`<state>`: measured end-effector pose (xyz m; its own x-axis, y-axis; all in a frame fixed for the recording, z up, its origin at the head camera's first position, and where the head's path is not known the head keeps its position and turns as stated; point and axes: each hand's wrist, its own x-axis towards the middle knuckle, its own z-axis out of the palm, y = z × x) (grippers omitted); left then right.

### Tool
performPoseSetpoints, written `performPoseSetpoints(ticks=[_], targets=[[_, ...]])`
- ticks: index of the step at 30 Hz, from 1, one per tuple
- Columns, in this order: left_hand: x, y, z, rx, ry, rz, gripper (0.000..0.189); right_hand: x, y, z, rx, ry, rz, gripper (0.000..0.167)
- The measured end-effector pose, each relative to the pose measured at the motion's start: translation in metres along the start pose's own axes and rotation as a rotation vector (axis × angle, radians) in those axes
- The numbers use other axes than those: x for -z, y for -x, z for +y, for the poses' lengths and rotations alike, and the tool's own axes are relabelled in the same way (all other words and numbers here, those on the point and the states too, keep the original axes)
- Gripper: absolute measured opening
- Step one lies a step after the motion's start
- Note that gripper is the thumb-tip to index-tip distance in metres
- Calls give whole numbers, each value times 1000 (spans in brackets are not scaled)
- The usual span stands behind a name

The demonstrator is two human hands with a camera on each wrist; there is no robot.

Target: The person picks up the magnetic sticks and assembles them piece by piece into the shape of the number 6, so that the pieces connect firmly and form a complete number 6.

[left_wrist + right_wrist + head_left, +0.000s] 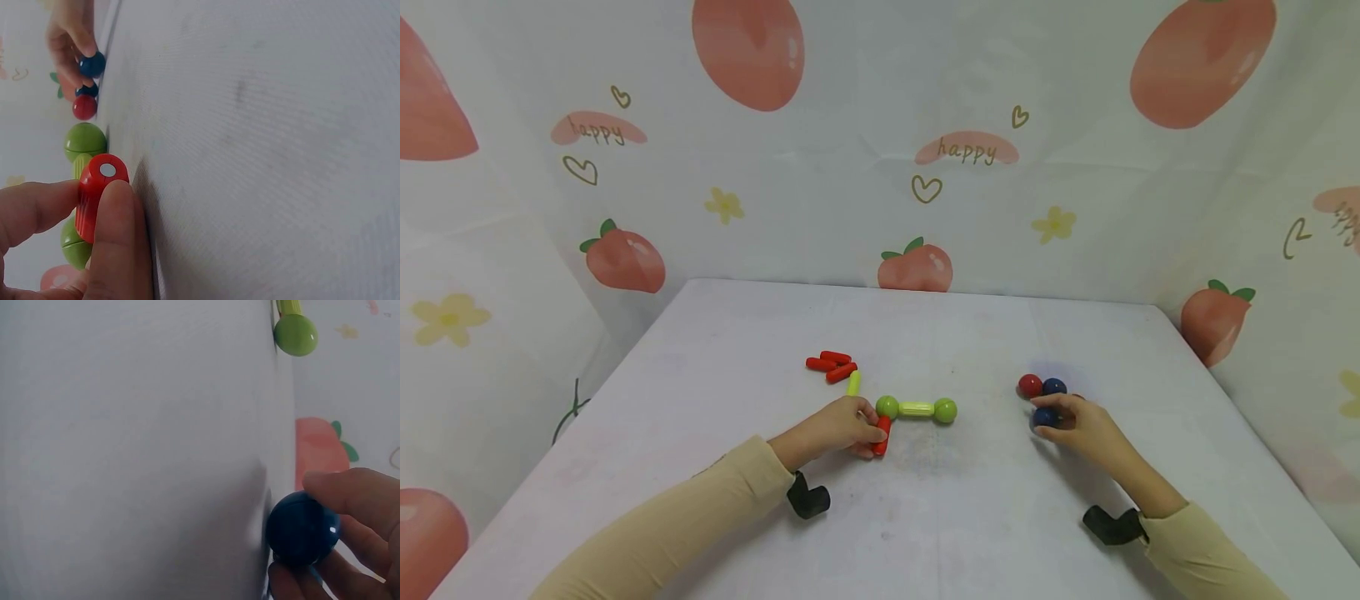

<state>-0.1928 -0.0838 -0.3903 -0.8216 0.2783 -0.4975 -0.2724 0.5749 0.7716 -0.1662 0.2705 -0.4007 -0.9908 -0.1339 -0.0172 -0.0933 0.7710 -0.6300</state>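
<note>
Between thumb and fingers, my left hand [838, 427] pinches a red rod [883, 435]; its round end with a pale metallic disc [107, 169] faces the left wrist camera. The rod's far end meets a green ball [887, 407]. From that ball a yellow-green rod [917, 409] runs right to a second green ball [945, 410]. Another yellow-green rod [853, 383] lies just beyond my left hand, partly hidden by it. On the right, my right hand [1090, 429] grips a dark blue ball [303, 530] by its sides, low over the table.
A red ball [1030, 385] and another blue ball [1055, 387] sit just beyond my right hand. Three loose red rods [841, 372] lie at the back left of the white table [760, 333]. A printed curtain [835, 183] hangs behind the far edge.
</note>
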Motion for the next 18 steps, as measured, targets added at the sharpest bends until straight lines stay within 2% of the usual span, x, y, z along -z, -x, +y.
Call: performPoseSetpoints(ticks=[6,18], targets=[[0,-1,0,-12,-4,5,26,0,0,1,30,-6,-14,39],[0,-2,0,-17,-15,3,27,0,-1,-5,29,19,-18,38]])
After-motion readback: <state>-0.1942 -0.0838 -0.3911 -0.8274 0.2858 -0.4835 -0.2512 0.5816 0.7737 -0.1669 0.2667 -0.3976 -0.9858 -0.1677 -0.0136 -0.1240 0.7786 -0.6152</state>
